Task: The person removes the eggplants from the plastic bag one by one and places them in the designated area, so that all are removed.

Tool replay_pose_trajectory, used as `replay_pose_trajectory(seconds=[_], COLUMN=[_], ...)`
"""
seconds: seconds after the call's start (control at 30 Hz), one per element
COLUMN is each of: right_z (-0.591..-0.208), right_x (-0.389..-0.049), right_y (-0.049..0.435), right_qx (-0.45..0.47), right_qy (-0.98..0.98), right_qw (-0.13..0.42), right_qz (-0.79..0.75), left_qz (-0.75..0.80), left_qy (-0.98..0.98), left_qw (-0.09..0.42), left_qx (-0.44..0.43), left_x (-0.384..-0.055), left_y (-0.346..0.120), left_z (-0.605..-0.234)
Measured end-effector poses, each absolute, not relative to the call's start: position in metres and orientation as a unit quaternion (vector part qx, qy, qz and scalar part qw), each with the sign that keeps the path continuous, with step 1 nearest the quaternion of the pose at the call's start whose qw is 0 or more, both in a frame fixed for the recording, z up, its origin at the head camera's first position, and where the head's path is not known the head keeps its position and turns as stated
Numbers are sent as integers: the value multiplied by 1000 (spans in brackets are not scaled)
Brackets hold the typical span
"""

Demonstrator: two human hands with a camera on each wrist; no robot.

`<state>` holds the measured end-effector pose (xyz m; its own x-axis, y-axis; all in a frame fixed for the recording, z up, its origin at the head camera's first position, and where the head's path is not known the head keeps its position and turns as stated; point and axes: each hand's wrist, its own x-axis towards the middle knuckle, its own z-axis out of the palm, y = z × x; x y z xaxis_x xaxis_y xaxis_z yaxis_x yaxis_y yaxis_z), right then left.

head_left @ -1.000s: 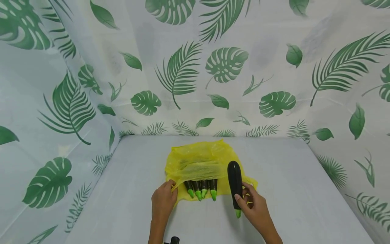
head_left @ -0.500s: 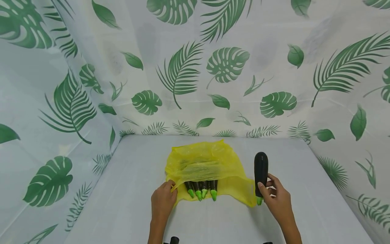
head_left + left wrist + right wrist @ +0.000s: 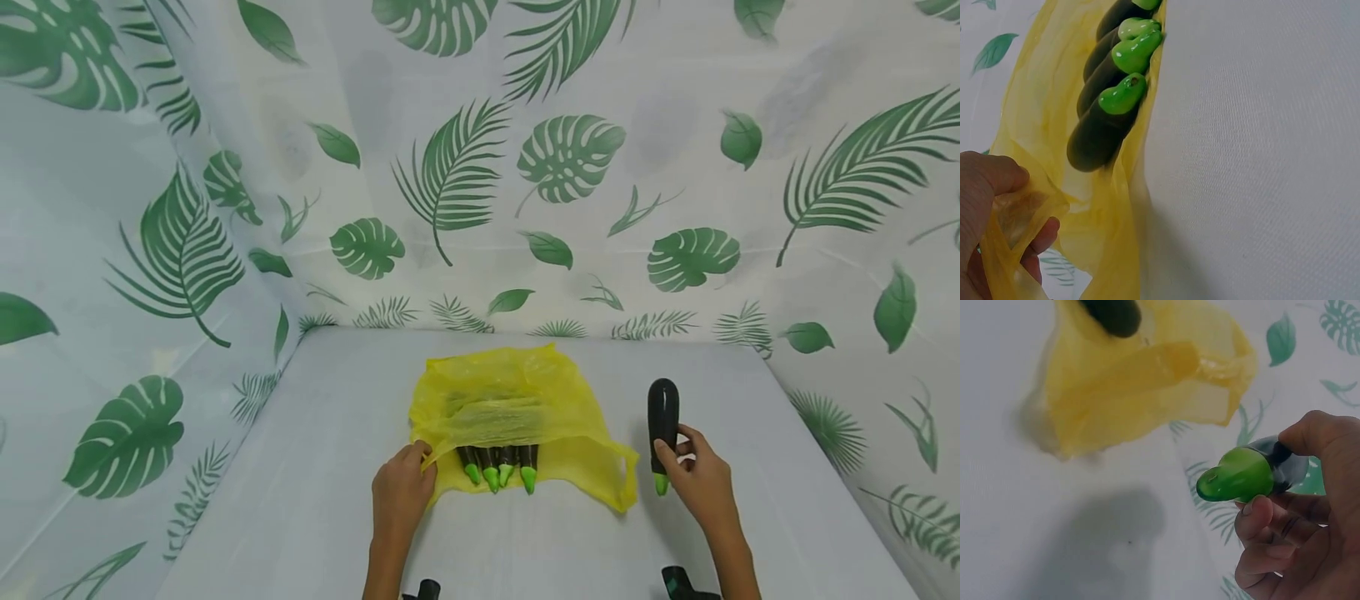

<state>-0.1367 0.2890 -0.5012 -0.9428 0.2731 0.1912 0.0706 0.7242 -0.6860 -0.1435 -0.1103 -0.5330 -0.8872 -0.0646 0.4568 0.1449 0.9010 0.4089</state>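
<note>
Currently I judge the step in hand to be handling one eggplant (image 3: 663, 408) clear of the yellow bag (image 3: 487, 371), with the bag's mouth held at one side. On my head view, the right hand (image 3: 701, 475) has that eggplant pinched near its green end, thumb on one side and bent fingers on the other, closed down to the thickness between them. Its dark rounded end points away from the person, its green tip towards them. It is to the right of the bag, apart from it, and seems lifted off the white table (image 3: 330, 408), though I can't see its underside well enough to swear to it. The left hand (image 3: 405, 487) pinches the bag at its near left edge; the left wrist view shows thin film between thumb and curled fingers. Four other eggplants (image 3: 528, 457) lie side by side in the bag, green ends showing at its mouth. To my eye, the next move calls for a gentle, level lowering to the table, right fingers loosening only on contact, and a light left pinch so the film doesn't tear
</note>
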Motion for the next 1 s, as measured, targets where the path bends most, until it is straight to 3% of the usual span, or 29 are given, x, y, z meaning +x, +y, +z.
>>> replay_pose_trajectory(seconds=[0.37, 1.0], right_z=[-520, -527], right_x=[-157, -182], right_y=[297, 297], right_qx=[-106, -99], right_qy=[-940, -960], right_qw=[37, -35], right_qz=[322, 259], left_qz=[-223, -220], left_qy=[-948, -947], left_qw=[228, 234], left_qx=[-13, -19], left_x=[-144, -143], left_y=[-111, -112], left_z=[-531, -531])
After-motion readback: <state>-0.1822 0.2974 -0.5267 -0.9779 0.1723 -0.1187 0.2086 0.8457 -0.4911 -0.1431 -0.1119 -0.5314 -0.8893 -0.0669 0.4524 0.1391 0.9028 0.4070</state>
